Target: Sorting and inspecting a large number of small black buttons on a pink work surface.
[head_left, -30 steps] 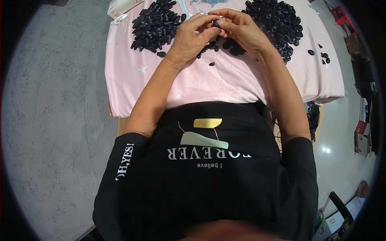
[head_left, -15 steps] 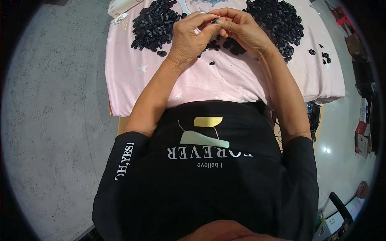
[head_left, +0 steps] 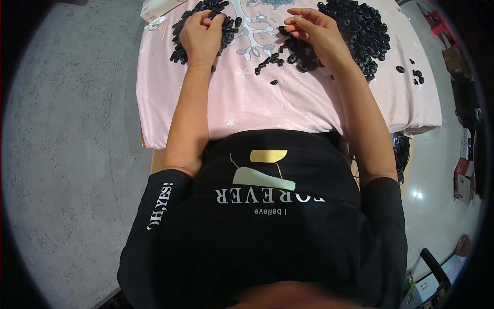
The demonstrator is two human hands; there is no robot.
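Note:
My left hand (head_left: pixel 199 41) is over the left heap of small black ribbed plastic parts (head_left: pixel 177 54). Its fingers are curled with the thumb close to them, and a small black part shows at the tips. Beside the right heap of round black plastic parts (head_left: pixel 360 31), my right hand (head_left: pixel 321 37) hovers with loosely bent fingers and a gap between thumb and forefinger. A small black piece (head_left: pixel 282 31) lies by its fingertips; I cannot tell whether they touch. Between the hands, tiny black pieces (head_left: pixel 269 62) form a short trail, with round parts (head_left: pixel 303 66) under the right wrist.
The heaps rest on a pink star-patterned cloth (head_left: pixel 267 108) with a tree print. A white box (head_left: pixel 158 9) stands at the far left corner. Stray black parts (head_left: pixel 419 77) lie toward the right edge. A red stool (head_left: pixel 436 23) and cartons (head_left: pixel 464 177) are on the floor at right.
My hands were together over the middle, pinching a small black part. The left has moved left onto the left heap; the right has drawn slightly right and its fingers have loosened.

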